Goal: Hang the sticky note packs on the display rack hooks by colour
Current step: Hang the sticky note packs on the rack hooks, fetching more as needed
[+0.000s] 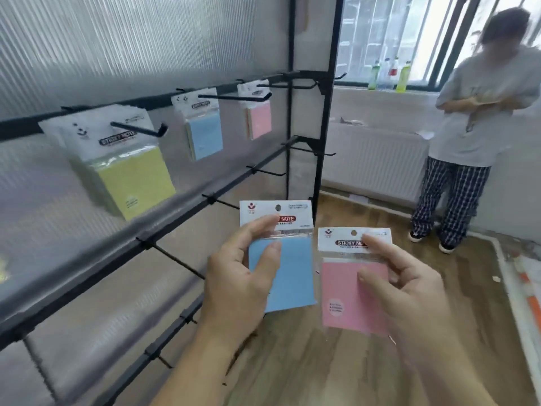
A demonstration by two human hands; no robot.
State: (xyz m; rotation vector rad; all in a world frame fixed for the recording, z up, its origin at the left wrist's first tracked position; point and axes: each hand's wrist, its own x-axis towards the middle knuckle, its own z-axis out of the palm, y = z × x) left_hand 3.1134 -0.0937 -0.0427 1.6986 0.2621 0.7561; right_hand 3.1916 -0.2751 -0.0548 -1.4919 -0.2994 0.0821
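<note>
Nearby, a person (468,127) stands beyond the blue pack (292,273) — pink pack (345,294) alongside.

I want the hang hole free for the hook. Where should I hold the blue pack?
Pinch the blue pack low on its note block, from the left edge: the hole sits in the white header on top, so it stays clear.
</note>
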